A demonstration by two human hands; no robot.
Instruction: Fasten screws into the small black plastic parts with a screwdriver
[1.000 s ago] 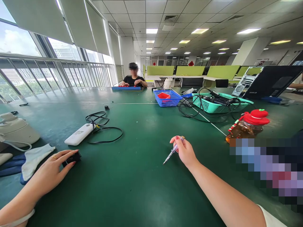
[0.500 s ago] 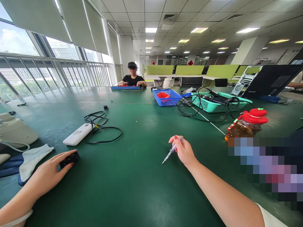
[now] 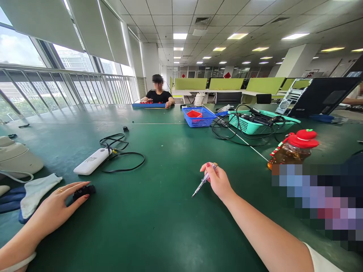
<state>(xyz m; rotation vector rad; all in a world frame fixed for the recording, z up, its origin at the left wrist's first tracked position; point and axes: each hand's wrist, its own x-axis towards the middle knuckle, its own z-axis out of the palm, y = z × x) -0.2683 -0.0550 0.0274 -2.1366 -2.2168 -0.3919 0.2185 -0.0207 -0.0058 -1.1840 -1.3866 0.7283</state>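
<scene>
My left hand [image 3: 64, 202] rests low at the left, its thumb and fingers closed around a small black object [image 3: 84, 192] on the green table [image 3: 159, 226]. What kind of object this is I cannot make out. Right of the middle, my right hand [image 3: 218, 181] holds a slim screwdriver [image 3: 202, 185] with a see-through handle, like a voltage tester pen. Its metal tip points down and to the left, close above or on the tabletop. A white power bank [image 3: 93, 161] with a black cable [image 3: 124, 170] lies beyond my left hand.
Blue-and-white gloves [image 3: 36, 194] lie beside my left forearm. A red-lidded jar [image 3: 295, 149] stands at right, near a teal basket [image 3: 255, 127] of cables and a blue basket [image 3: 200, 121]. Another person [image 3: 157, 94] sits at the far edge.
The small black object has turned in my left hand: its flat marked face showed before, and now a knobbly side does. My right hand keeps the screwdriver in nearly the same pose.
</scene>
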